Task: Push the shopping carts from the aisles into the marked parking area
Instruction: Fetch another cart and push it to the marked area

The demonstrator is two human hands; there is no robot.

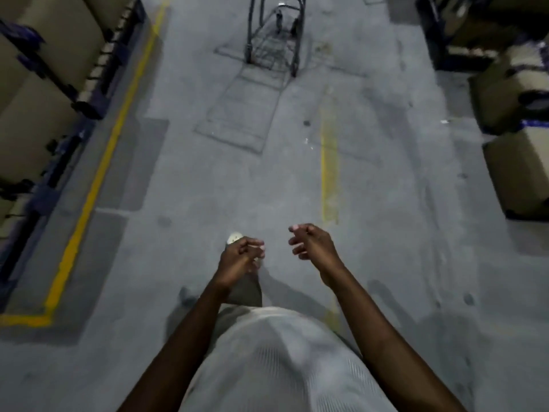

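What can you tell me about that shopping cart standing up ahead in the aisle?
The shopping cart is a dark metal frame with a wire-mesh lower rack. It is seen from above, and the top edge of the picture cuts off its upper part. It stands upright on the grey floor, mid-aisle, and throws a grid-shaped shadow toward the person. Blur hides its wheels. Nothing touches it: the left hand and right hand are well short of it.
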